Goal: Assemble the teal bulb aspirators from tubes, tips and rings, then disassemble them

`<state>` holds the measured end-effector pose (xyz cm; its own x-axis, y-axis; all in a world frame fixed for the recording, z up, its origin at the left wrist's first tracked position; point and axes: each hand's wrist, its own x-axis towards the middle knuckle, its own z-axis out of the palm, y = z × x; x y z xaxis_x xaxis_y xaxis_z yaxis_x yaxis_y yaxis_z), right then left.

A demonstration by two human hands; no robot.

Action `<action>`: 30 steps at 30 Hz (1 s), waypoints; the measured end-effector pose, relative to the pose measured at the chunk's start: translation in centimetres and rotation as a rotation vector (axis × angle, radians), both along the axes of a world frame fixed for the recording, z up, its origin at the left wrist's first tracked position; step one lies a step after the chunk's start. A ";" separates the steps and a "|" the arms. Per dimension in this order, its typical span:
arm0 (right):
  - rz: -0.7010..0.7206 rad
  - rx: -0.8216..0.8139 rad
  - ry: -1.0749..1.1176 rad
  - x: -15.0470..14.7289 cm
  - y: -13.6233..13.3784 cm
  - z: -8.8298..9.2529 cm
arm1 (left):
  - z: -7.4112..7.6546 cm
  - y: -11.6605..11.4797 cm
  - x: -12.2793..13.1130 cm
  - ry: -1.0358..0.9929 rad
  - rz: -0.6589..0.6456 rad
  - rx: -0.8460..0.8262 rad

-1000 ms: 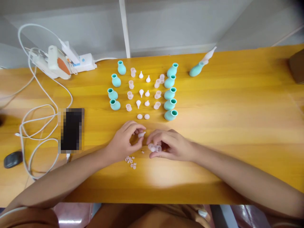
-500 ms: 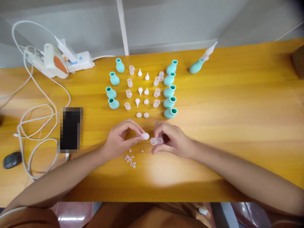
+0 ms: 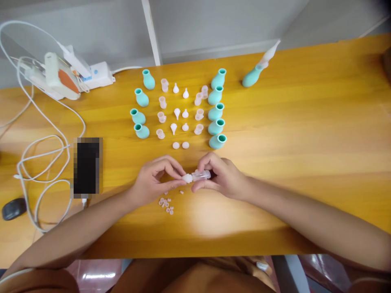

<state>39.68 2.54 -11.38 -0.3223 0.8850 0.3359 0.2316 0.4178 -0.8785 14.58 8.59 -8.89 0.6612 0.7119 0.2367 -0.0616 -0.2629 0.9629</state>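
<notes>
Between thumb and fingers, my left hand [image 3: 157, 177] pinches a small white plug-like piece [image 3: 187, 178]. My right hand [image 3: 224, 177] holds a clear plastic tube [image 3: 201, 175] lying sideways, its open end against the white piece. Whether the piece has entered the tube, I cannot tell. Small pale rings [image 3: 165, 203] lie in a loose pile below my left hand. Beyond my hands stand rows of clear plastic cups [image 3: 161, 117], white funnel-shaped pieces [image 3: 177, 113] and teal squeeze bulbs [image 3: 216, 127].
At the back right lies a teal bulb [image 3: 252, 76] with a clear pointed nozzle [image 3: 270, 55] fitted. On the left are a dark phone [image 3: 88, 169], white cables [image 3: 45, 138], a power strip [image 3: 99, 75] and a black mouse [image 3: 14, 209]. A grey partition [image 3: 214, 28] bounds the table's back.
The white piece and the clear tube have come together; a gap separated them before. The tube's mouth has turned toward the left hand. The whole view has shifted slightly.
</notes>
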 end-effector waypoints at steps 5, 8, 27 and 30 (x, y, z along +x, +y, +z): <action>0.017 -0.010 0.004 0.0 -0.3 -0.5 | -0.1 0.1 -0.1 0.039 -0.025 0.029; 0.013 0.044 0.019 0.0 -0.4 -0.6 | -0.2 0.2 -0.3 0.059 -0.042 0.032; 0.016 0.394 -0.219 0.4 -0.1 0.2 | 0.0 0.2 0.0 0.184 -0.063 0.069; 0.023 0.378 -0.217 0.4 -0.2 0.2 | 0.1 0.2 0.0 0.153 -0.069 0.086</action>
<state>40.10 2.35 -11.22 -0.4391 0.7045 0.5576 0.3812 0.7080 -0.5945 14.62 8.75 -8.77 0.7411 0.6447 0.1875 0.0634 -0.3452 0.9364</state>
